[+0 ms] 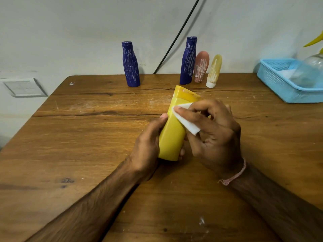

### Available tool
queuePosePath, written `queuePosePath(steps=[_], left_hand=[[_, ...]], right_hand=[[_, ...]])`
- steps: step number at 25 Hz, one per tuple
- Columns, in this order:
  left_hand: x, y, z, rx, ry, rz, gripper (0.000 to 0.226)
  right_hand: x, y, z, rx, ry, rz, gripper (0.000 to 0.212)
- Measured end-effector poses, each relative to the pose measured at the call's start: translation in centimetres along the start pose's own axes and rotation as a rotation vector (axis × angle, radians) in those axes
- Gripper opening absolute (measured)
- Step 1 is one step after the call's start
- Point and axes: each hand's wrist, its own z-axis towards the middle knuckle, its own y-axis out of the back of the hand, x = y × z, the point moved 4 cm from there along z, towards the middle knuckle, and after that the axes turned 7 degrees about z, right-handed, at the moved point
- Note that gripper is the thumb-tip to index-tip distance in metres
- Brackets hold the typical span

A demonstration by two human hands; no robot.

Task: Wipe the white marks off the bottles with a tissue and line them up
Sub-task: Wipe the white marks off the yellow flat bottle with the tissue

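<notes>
My left hand grips a yellow bottle tilted above the middle of the wooden table. My right hand presses a folded white tissue against the bottle's upper side. At the back edge stand two blue bottles, one on the left and one on the right, both covered in white scribbles. Beside the right one stand a pink bottle and a pale yellow bottle, cap down, also scribbled.
A light blue plastic basket sits at the table's right back corner, with a clear spray bottle in it. A black cable runs down the wall behind the bottles. White smudges mark the tabletop.
</notes>
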Motion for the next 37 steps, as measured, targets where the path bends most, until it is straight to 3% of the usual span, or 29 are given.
queuePosePath(steps=[3,8,12,16,19,23,27,32,35,37], left_hand=[[0.0,-0.1,0.0,0.005,0.0,0.031,0.053],[0.2,0.0,-0.2,-0.028,-0.047,0.185,0.054],[-0.1,0.0,-0.3,-0.047,-0.061,0.215,0.058],[-0.5,-0.4,-0.5,-0.052,-0.145,0.281,0.039],[-0.6,-0.3,-0.5,-0.068,-0.168,0.253,0.036],[-0.8,-0.2,-0.4,-0.023,-0.178,0.193,0.052],[-0.6,-0.1,-0.4,-0.056,-0.125,0.188,0.073],[-0.8,0.1,-0.4,-0.013,-0.129,0.109,0.103],[-0.9,-0.1,-0.2,0.002,-0.099,0.026,0.099],[-0.9,0.0,-0.2,0.011,-0.075,-0.028,0.099]], right_hand=[[-1.4,0.4,0.4,-0.089,-0.121,-0.015,0.044],[-0.3,0.3,0.4,-0.061,-0.017,-0.061,0.042],[-1.3,0.7,0.6,-0.116,-0.108,-0.032,0.042],[-0.3,0.4,0.5,-0.076,-0.002,-0.085,0.046],[-1.0,0.6,0.7,-0.088,-0.066,-0.02,0.041],[0.7,-0.2,0.1,0.064,0.085,0.032,0.039],[-0.6,0.3,0.7,-0.015,-0.038,-0.002,0.043],[1.8,-1.5,-0.2,0.352,0.184,0.195,0.044],[-0.3,-0.6,0.6,0.169,-0.026,0.102,0.042],[-0.4,-0.6,0.7,0.167,-0.085,0.135,0.042]])
